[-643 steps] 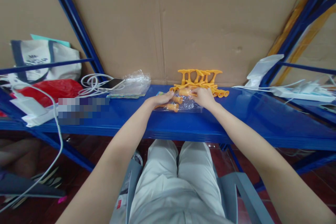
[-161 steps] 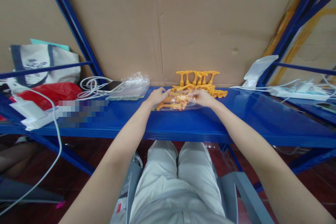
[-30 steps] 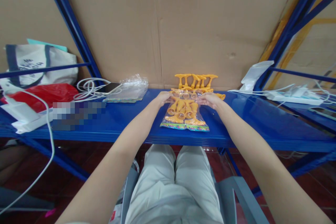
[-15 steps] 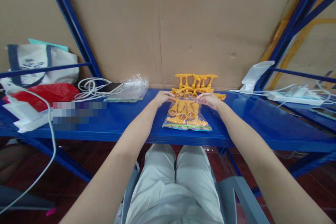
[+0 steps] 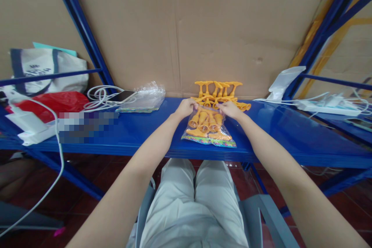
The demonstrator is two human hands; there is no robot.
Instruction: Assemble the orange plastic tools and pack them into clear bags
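A clear plastic bag (image 5: pixel 208 142) with a colourful printed strip along its near edge lies on the blue shelf. Inside it are several yellow plastic pieces (image 5: pixel 204 124), each with a T-shaped end and a flared, cup-like end. My left hand (image 5: pixel 186 109) pinches the bag's far left corner between thumb and fingers. At the far right corner, my right hand (image 5: pixel 228 109) grips the plastic the same way. Just beyond both hands, more loose yellow pieces (image 5: pixel 216 90) are heaped against the cardboard, partly hidden by the bag and my fingers.
Left of the bag lies a stack of clear plastic bags (image 5: pixel 145 99), near a phone (image 5: pixel 123 96) and a coiled white cable (image 5: pixel 97 97). A red bag (image 5: pixel 49 104) and a canvas tote (image 5: pixel 68 71) sit farther left. A power strip (image 5: pixel 328 107) is at right. Cardboard (image 5: pixel 130 35) closes the back.
My fingers have closed more tightly on the bag's far corners, with both hands slightly nearer each other. The bag's top edge looks more gathered.
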